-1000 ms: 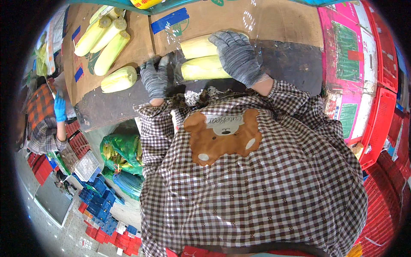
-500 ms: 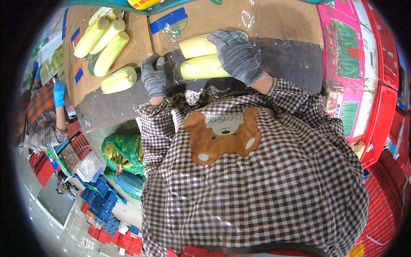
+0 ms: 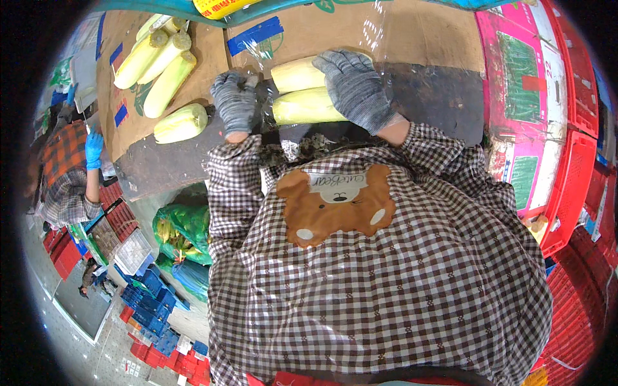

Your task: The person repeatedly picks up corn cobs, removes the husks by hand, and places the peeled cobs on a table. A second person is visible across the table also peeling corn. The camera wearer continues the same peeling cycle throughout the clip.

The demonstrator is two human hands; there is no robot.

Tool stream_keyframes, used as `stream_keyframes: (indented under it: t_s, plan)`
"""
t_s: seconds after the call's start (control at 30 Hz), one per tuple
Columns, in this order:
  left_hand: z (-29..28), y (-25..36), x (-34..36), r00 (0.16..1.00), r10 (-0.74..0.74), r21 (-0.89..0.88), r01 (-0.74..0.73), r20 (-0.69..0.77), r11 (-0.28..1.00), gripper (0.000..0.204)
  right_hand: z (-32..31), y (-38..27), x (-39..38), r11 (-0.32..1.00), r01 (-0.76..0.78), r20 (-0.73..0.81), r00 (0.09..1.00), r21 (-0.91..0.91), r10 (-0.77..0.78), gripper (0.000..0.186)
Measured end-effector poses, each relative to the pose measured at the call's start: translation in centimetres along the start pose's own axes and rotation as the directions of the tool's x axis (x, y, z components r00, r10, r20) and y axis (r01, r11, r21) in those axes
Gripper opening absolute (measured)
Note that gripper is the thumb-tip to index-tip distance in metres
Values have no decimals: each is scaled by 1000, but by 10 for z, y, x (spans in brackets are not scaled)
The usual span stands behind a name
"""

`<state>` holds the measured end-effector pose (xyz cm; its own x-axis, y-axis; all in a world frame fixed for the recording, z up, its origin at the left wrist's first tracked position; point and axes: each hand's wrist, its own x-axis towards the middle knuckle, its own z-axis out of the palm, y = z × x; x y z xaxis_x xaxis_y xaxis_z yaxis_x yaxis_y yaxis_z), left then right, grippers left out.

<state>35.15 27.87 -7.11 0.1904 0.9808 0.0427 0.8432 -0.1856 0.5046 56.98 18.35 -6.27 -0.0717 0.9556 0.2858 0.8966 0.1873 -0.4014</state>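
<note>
Two ears of corn in pale yellow-green husks, a near ear [image 3: 306,106] and a far ear [image 3: 296,75], lie side by side on the dark part of the cardboard-covered table [image 3: 438,38]. My right hand [image 3: 357,87], in a grey knit glove, is wrapped over their right ends and hides them. Just left of the ears, my gloved left hand [image 3: 234,103] has its fingers curled closed; what they hold, if anything, cannot be made out. Shiny glints of what looks like clear plastic film show around the ears. A single ear [image 3: 181,123] lies left of my left hand.
Several more ears [image 3: 168,83] are piled at the far left of the table. Pink boxes [image 3: 508,77] and red crates [image 3: 576,186] stand at the right. Below the table's left edge sits a green bag [image 3: 180,231]. A co-worker's blue-gloved hand [image 3: 94,149] is at the far left.
My left hand has curled its fingers in and turned its back upward, staying beside the ears. My right hand keeps its place over the two ears. The view has shifted slightly.
</note>
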Motion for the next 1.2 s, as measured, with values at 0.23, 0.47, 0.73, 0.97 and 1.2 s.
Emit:
stream_keyframes:
  t_s: [0.23,0.47,0.73,0.97,1.2]
  plan:
    - [-6,-15,-15,955,-117,-355,212,272,911,27,-4,-2,0,999,-32,26,999,-16,33,32]
    - [-18,-19,-27,867,-74,-299,248,492,922,24,-4,-3,0,998,-58,35,998,8,57,33]
    - [-56,10,-55,963,-68,-607,217,259,765,27,-8,-2,1,999,-28,31,999,-16,29,33]
    - [-3,88,-46,849,527,-45,-525,34,850,20,-8,-3,0,1000,20,-29,999,-22,-20,40]
    - [27,109,-37,800,595,-253,-560,81,789,39,-5,-3,1,999,-10,19,1000,53,9,43]
